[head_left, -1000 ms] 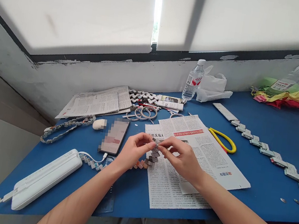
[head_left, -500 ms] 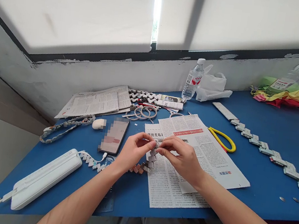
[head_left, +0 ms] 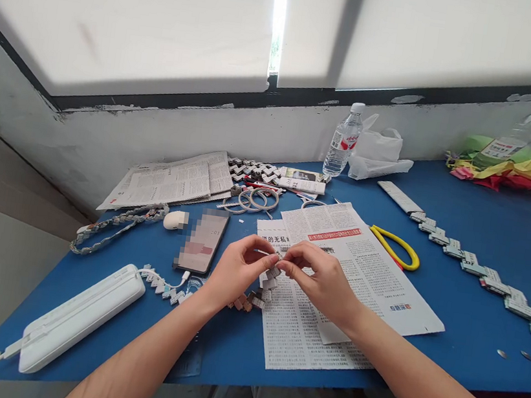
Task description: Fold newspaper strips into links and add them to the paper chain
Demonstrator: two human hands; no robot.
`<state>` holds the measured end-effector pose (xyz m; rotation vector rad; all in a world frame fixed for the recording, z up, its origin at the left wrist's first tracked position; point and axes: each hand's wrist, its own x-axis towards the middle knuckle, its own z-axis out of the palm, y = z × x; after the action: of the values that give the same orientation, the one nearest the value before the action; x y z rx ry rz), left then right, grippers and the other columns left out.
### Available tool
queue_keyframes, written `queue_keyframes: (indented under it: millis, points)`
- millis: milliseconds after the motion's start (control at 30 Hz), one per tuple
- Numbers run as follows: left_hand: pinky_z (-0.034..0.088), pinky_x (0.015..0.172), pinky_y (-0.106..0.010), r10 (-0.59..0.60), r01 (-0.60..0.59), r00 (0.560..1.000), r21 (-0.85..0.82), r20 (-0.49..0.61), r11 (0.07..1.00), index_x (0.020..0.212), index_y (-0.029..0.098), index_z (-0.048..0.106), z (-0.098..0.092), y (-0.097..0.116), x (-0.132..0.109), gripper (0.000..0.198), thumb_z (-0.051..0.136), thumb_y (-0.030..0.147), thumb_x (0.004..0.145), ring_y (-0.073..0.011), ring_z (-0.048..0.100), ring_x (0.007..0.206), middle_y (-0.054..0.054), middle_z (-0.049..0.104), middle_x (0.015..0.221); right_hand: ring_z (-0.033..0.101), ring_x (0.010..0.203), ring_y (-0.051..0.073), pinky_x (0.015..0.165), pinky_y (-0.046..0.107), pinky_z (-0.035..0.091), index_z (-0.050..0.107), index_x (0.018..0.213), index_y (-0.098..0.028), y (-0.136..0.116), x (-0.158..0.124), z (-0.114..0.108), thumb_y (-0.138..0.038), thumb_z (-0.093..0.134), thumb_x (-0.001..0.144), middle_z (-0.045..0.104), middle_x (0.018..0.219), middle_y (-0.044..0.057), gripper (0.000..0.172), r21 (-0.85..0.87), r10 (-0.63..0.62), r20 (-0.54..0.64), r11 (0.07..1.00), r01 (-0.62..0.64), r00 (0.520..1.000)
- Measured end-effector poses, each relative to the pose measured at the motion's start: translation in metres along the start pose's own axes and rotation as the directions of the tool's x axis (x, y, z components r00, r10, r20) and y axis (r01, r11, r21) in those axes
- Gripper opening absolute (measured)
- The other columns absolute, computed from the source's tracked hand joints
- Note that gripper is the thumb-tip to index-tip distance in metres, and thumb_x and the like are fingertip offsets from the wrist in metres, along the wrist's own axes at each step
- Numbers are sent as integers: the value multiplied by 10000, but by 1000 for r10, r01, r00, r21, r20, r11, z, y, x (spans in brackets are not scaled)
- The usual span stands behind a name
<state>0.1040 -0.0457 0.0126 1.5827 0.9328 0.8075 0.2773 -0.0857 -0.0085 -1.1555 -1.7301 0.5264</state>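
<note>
My left hand (head_left: 243, 268) pinches the end of a zigzag chain of folded newspaper (head_left: 259, 299) between thumb and fingers. Close beside it, my right hand (head_left: 321, 277) is closed on the same chain end, thumb and forefinger together. The fingers hide most of that end. From my hands the chain runs down and left behind my left forearm, and a lighter stretch of chain shows past the arm. Under my hands lie newspaper sheets (head_left: 357, 283) on the blue table (head_left: 420, 363). Yellow-handled scissors (head_left: 395, 247) lie partly under the sheets' right edge.
At left are a phone (head_left: 206, 240), a white power bank (head_left: 83, 318) with a cable, and a small white case (head_left: 176, 220). Folded newspapers (head_left: 170, 183) and tape rings (head_left: 258, 201) sit behind. A water bottle (head_left: 344, 141) stands near the wall. Another paper chain (head_left: 472, 262) lies at right.
Both hands stay nearly in place, still pinching the paper chain. The fingers have shifted only slightly around its end; nothing else has visibly moved.
</note>
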Motion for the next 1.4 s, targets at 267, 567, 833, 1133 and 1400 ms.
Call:
queue_keyframes:
  millis: [267,567,833,1133,1400]
  points:
    - [534,751,-303,-25,23,997,-27,-74,999,846,168,743,1,0,-1,198,727,332,737,-229,676,850,-66,743,864,632,843,190,692,307,571,645,838,-204,5,0,-1,-347,629,852,647,900,59,144,273,164,72,945,-178,984]
    - [536,756,-320,-91,90,996,-127,-7,988,1009,176,726,0,2,-1,359,769,339,692,-219,677,834,-70,736,876,661,723,178,631,317,582,628,856,-204,4,-3,3,-379,725,773,645,846,37,217,386,216,-23,903,-191,976]
    - [498,740,-290,-206,234,971,-309,121,922,1205,177,597,-5,3,1,610,819,281,646,-166,656,745,-45,690,779,634,687,153,613,306,588,647,857,-217,3,-4,0,-316,690,819,608,845,33,113,394,73,-15,917,-61,997]
    - [519,747,-291,-172,187,982,-234,83,954,918,162,677,-6,5,-1,354,830,277,621,-181,678,783,-44,714,794,648,713,171,650,325,584,668,909,-210,-2,-2,-2,-355,715,784,652,802,31,197,510,225,87,826,-238,970]
    - [559,755,-290,-106,119,991,-161,87,980,899,159,687,-6,5,-3,295,811,271,656,-189,690,804,-49,729,825,605,646,138,594,288,542,672,856,-200,0,-3,1,-332,709,791,646,782,24,151,501,236,96,828,-252,967]
